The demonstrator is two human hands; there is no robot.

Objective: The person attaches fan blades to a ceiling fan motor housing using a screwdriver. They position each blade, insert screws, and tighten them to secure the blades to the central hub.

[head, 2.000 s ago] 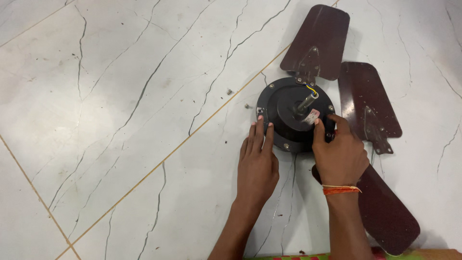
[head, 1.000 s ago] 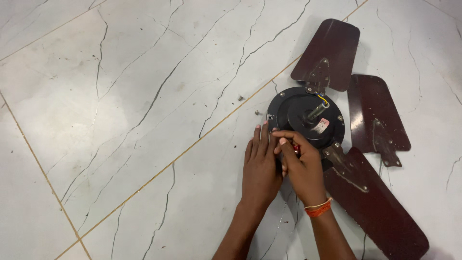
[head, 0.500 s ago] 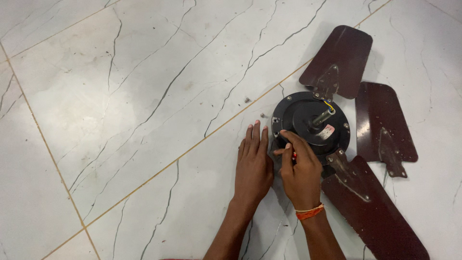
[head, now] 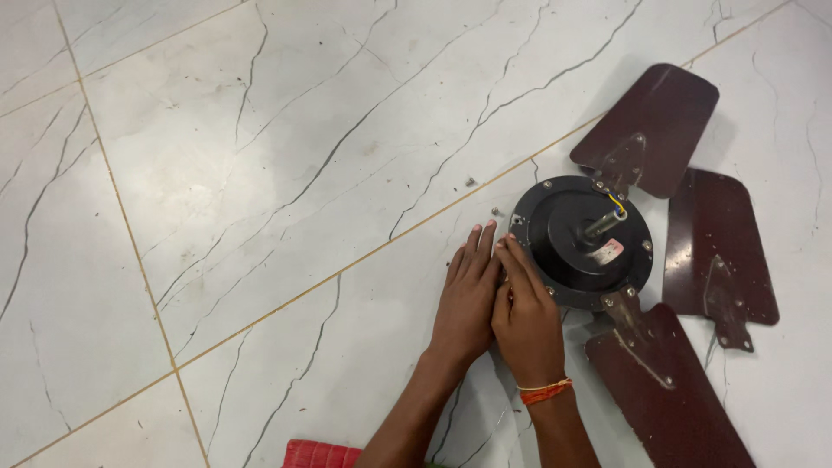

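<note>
The right hand [head: 527, 319] lies over the lower left rim of the black fan motor [head: 579, 238], hiding that stretch of the housing. Whatever its fingertips pinch there is too small to make out, and whether they grip anything cannot be told. The left hand [head: 465, 299] presses against it, and the contact between the two covers the floor beneath. At the lower right, the long maroon blade [head: 667, 390] runs off the bottom edge. Both forearms are cut off at the bottom too. A red object [head: 321, 453] at the bottom centre shows only its top strip. Two tiny specks [head: 483, 196] on the white marble floor [head: 260, 173] above the hands may be screws, but they are too small to tell.
</note>
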